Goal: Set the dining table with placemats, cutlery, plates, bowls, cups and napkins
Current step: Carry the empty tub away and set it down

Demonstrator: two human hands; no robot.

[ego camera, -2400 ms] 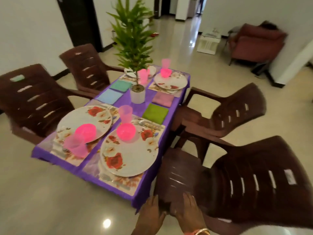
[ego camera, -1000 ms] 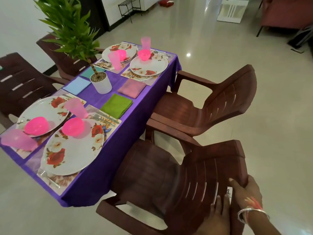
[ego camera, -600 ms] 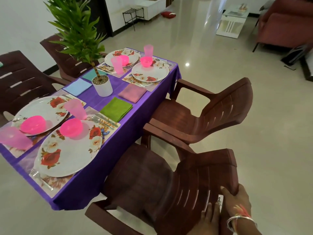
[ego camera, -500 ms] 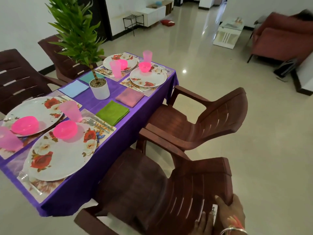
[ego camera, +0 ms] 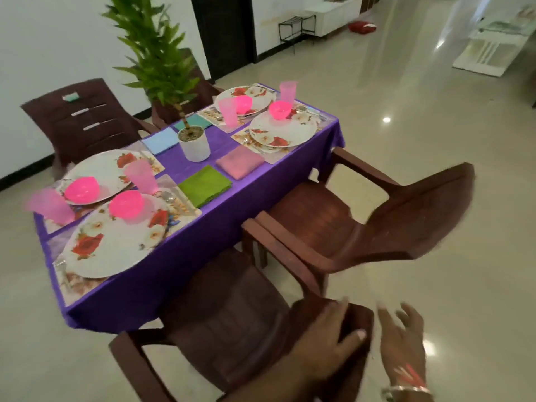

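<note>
The table under a purple cloth (ego camera: pixel 203 242) carries floral placemats with flowered plates, the nearest plate (ego camera: pixel 110 250) among them. A pink bowl (ego camera: pixel 126 203) sits on it, and a pink cup (ego camera: pixel 142 177) stands behind. Folded napkins lie down the middle: green (ego camera: pixel 204 185), pink (ego camera: pixel 239 161), light blue (ego camera: pixel 161 140). Cutlery (ego camera: pixel 62 274) lies on the near placemat beside the nearest plate. My left hand (ego camera: pixel 324 338) lies on the top of the near brown chair's backrest (ego camera: pixel 359 314), fingers and thumb spread. My right hand (ego camera: pixel 403 343) hovers just right of it, fingers apart, holding nothing.
A white pot with a tall green plant (ego camera: pixel 194 143) stands mid-table. A second brown chair (ego camera: pixel 362 221) sits beside the near one, and two more chairs (ego camera: pixel 75 120) stand across the table. Shiny tiled floor (ego camera: pixel 435 169) spreads to the right.
My right hand has come off the chair's backrest and now hangs free beside it. My left hand has moved up onto the top of the backrest. The view has swung.
</note>
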